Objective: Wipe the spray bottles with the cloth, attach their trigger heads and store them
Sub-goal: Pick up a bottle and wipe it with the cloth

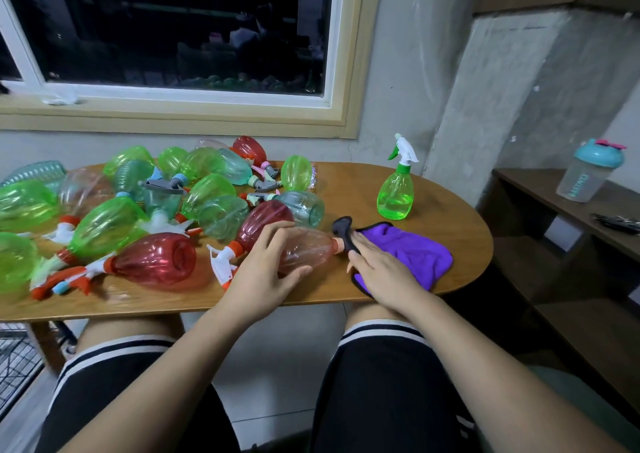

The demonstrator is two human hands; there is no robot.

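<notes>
Dark window [173, 27] and a grey wall stand behind an oval wooden table [433, 189], whose near edge sits right over the person's knees. That edge is the first worry: anything nudged toward the lap has nowhere to stop.

Across the table's left half lies a heap of spray bottles [138, 210], green, red and clear, all on their sides and touching one another. They are round and light by the look of them, so a careless elbow or a tug on one could likely set several rolling.

At the right of the near edge lies the purple cloth [419, 252], one dark-backed corner turned up. It partly overhangs the edge; a hard pull might drag it off.

Between heap and cloth lies the pale pink bottle [304, 248], on its side, its bare neck pointing at the cloth's turned-up corner — no trigger head on it. The left hand [266, 272] has fingers and thumb curled round its body. The thin wall may dent or squirt free if squeezed during wiping.

The right hand [381, 269] lies flat on the cloth, fingers straight, gripping nothing.

Well behind it stands the upright green bottle [396, 196], head fitted — a wide sweep of the cloth could topple it.
</notes>
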